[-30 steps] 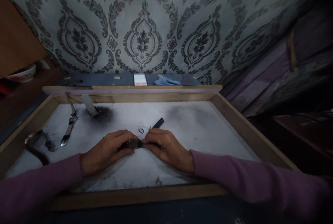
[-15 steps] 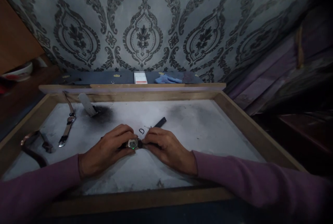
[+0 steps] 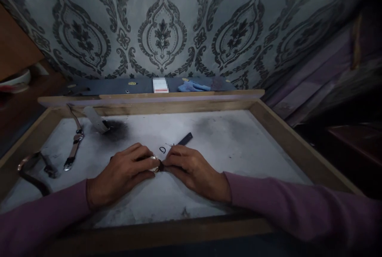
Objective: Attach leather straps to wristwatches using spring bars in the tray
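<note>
1. Presently, working from a distance over the head view, I have the watch (image 3: 154,164) between the two hands, low over the pale floor of the tray (image 3: 185,106); its face is too covered and blurred for me to read

2. I see the left hand (image 3: 123,171) closed around the case from the watch's left side, gripping it firmly

3. I see the right hand (image 3: 193,169) pinched on the dark strap (image 3: 161,166), just right of the watch's case; the fingers hide whether they also hold something small

4. The two hands are near each other but apart, bridged by the watch

5. Beyond the watch and slightly right lie a dark flat bar (image 3: 185,139) and a thin metal piece (image 3: 168,144), with a small black loop (image 3: 162,150) nearer to it

6. Well left of the watch are a second watch (image 3: 77,139) and, nearer me, a curved dark band (image 3: 34,183)

7. I judge the step to be close fingertip work where strap meets case, left steadying, right working

8. To my mind, the next move calls for an unmoving case and small, even pressure on the strap
</note>
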The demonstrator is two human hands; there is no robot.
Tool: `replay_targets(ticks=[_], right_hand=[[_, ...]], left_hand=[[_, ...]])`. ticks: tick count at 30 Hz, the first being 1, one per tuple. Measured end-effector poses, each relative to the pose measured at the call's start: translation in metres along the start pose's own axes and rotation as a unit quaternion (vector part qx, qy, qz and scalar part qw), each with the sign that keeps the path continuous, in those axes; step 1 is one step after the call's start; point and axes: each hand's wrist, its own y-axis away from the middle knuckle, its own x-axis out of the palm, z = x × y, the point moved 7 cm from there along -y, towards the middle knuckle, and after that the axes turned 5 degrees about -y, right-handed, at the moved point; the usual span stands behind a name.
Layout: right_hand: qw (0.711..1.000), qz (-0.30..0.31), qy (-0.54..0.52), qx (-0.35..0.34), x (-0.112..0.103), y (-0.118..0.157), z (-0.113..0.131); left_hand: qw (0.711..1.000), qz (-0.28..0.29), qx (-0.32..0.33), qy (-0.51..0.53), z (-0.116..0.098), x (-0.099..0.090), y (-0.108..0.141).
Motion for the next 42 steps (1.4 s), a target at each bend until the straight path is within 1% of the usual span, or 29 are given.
replay_targets(ticks=[3,7,14,19,23,31,38,40,42], right_hand=[[1.000,0.006,0.000,0.005,0.001,0.000,-0.001],[1.000,0.017,0.017,0.009,0.003,0.000,-0.004],[0.999,0.027,0.017,0.005,0.003,-0.001,-0.003],[1.000,0.029,0.008,0.004,0.004,-0.002,-0.003],[1.000,0.024,-0.002,0.001,0.003,-0.001,-0.003],[1.000,0.030,0.001,0.001,0.001,-0.002,0.000],[0.999,0.043,0.020,0.010,0.004,0.000,-0.004],[0.999,0.039,0.020,0.009,0.001,-0.001,-0.003],[1.000,0.019,0.015,0.006,-0.008,-0.003,-0.002]], left_hand=[[0.999,-0.008,0.008,-0.036,-0.001,0.000,0.001],[0.999,-0.018,0.013,-0.037,-0.003,-0.002,0.000],[1.000,0.001,0.006,-0.027,-0.003,-0.002,-0.001],[0.999,-0.004,0.003,-0.048,-0.004,-0.002,0.000],[0.999,-0.004,0.004,-0.043,-0.004,-0.001,0.001],[1.000,0.025,-0.005,-0.017,-0.001,0.002,0.000],[1.000,0.020,0.001,-0.021,-0.004,0.001,-0.001],[1.000,0.023,-0.001,-0.020,-0.005,0.001,-0.001],[1.000,0.023,-0.004,-0.019,-0.006,0.000,-0.001]])
